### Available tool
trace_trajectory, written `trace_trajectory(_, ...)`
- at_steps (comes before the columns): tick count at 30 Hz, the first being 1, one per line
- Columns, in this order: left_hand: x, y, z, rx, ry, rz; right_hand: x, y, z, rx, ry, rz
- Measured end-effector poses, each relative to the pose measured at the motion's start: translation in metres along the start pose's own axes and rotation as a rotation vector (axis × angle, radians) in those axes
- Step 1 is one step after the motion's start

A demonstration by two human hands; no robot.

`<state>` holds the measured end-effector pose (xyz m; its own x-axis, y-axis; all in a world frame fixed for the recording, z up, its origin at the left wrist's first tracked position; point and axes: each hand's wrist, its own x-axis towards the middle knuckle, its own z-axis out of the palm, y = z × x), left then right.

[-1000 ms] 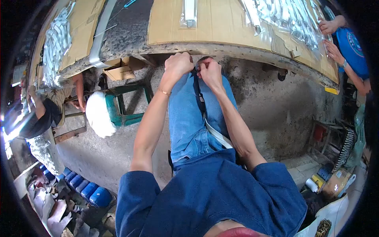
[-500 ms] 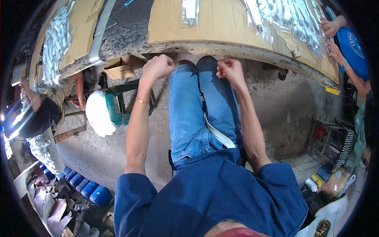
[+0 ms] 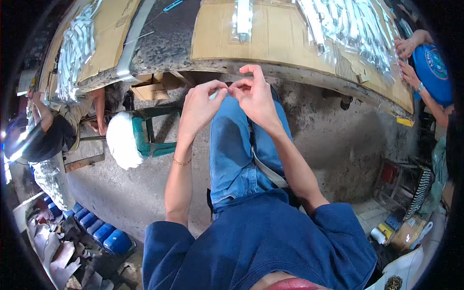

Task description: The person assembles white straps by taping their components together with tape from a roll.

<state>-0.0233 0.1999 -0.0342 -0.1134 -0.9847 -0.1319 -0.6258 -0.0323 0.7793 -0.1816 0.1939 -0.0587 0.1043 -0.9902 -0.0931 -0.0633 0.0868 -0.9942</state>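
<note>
My left hand (image 3: 202, 105) and my right hand (image 3: 254, 96) meet above my knees, just short of the table's front edge. The fingertips of both are pinched close together. Anything between them is too small to make out. The right index finger is bent up, apart from the pinch. Beyond the hands, a cardboard sheet (image 3: 217, 34) covers the table top. On it lies a pale strip in a clear plastic sleeve (image 3: 242, 21), pointing toward me. A heap of shiny plastic-wrapped strips (image 3: 345, 29) is spread farther right.
At the right end of the table, a co-worker's hands (image 3: 408, 60) rest near the heap. Another person (image 3: 41, 130) sits at the left beside more shiny strips (image 3: 77, 53). A stool with a white-covered seat (image 3: 123, 140) stands left of my legs. Blue containers (image 3: 116, 240) line the floor.
My hands were apart, each with curled fingers over a knee. They have come together at the fingertips, the right hand moving left and the left hand slightly right.
</note>
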Motion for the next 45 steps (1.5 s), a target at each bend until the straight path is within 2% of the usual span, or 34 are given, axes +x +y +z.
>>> trace_trajectory(3,-0.002,0.002,-0.010,-0.159,-0.074,-0.101,0.005,-0.011,0.005,-0.122,0.050,-0.109)
trace_trajectory(5,-0.003,0.007,-0.017,-0.200,-0.021,-0.115,0.012,-0.019,0.009,-0.128,0.068,-0.178)
trace_trajectory(8,0.006,0.028,-0.041,0.227,0.138,-0.031,0.028,-0.028,0.019,-0.115,0.128,-0.302)
trace_trajectory(9,0.014,0.034,-0.048,0.226,0.149,-0.027,0.034,-0.031,0.024,-0.096,0.170,-0.356)
trace_trajectory(11,0.039,0.038,-0.064,0.568,0.159,-0.064,0.048,-0.041,0.033,-0.120,0.220,-0.381)
trace_trajectory(13,0.066,0.036,-0.078,0.641,0.239,-0.090,0.071,-0.048,0.039,-0.071,0.322,-0.375)
trace_trajectory(15,0.091,0.042,-0.091,0.852,0.240,-0.068,0.100,-0.041,0.045,-0.091,0.338,-0.361)
trace_trajectory(18,0.138,0.029,-0.090,0.941,0.255,0.037,0.141,-0.038,0.053,-0.344,0.372,-0.293)
trace_trajectory(19,0.152,0.021,-0.086,0.946,0.268,0.042,0.151,-0.032,0.056,-0.338,0.375,-0.306)
trace_trajectory(21,0.175,0.014,-0.076,1.074,0.181,0.115,0.166,-0.028,0.059,-0.700,0.379,-0.333)
trace_trajectory(22,0.182,0.013,-0.075,1.075,0.192,0.121,0.170,-0.031,0.059,-0.700,0.385,-0.344)
trace_trajectory(24,0.188,0.014,-0.071,1.158,0.085,0.149,0.175,-0.031,0.057,-0.869,0.194,-0.251)
trace_trajectory(25,0.187,0.015,-0.071,1.159,0.079,0.152,0.177,-0.031,0.055,-0.867,0.197,-0.244)
trace_trajectory(27,0.183,0.016,-0.074,1.169,0.029,0.109,0.179,-0.026,0.047,-0.796,0.338,-0.438)
trace_trajectory(28,0.184,0.011,-0.073,1.197,0.026,0.107,0.176,-0.030,0.044,-0.797,0.363,-0.418)
trace_trajectory(30,0.181,0.004,-0.069,1.243,0.079,0.164,0.165,-0.037,0.026,-0.507,0.420,-0.653)
trace_trajectory(31,0.179,0.006,-0.065,1.282,0.088,0.171,0.151,-0.042,0.007,-0.530,0.458,-0.633)
trace_trajectory(32,0.177,-0.001,-0.061,1.259,0.203,0.292,0.132,-0.049,-0.009,-0.388,0.379,-0.536)
trace_trajectory(33,0.173,-0.004,-0.060,1.251,0.191,0.320,0.118,-0.051,-0.022,-0.240,0.295,-0.445)
trace_trajectory(35,0.166,-0.008,-0.059,1.140,0.400,0.579,0.092,-0.031,-0.060,-0.106,0.361,-0.417)
trace_trajectory(36,0.163,-0.007,-0.055,1.134,0.393,0.588,0.078,-0.026,-0.084,-0.093,0.387,-0.412)
trace_trajectory(37,0.159,-0.007,-0.051,1.076,0.440,0.628,0.068,-0.015,-0.110,-0.207,0.467,-0.448)
trace_trajectory(38,0.157,-0.004,-0.048,1.017,0.492,0.669,0.055,-0.011,-0.130,-0.127,0.517,-0.316)
trace_trajectory(39,0.155,0.002,-0.042,1.012,0.491,0.677,0.048,-0.002,-0.156,-0.228,0.583,-0.348)
trace_trajectory(41,0.145,0.024,-0.017,0.730,0.463,0.654,0.035,0.007,-0.191,-0.196,0.672,-0.282)
trace_trajectory(42,0.138,0.043,0.003,0.581,0.332,0.672,0.033,0.013,-0.203,-0.190,0.708,-0.297)
trace_trajectory(44,0.145,0.069,0.055,0.331,0.248,0.678,0.037,0.019,-0.212,-0.190,0.743,-0.331)
trace_trajectory(45,0.158,0.080,0.082,0.197,0.204,0.610,0.039,0.020,-0.212,-0.118,0.775,-0.318)
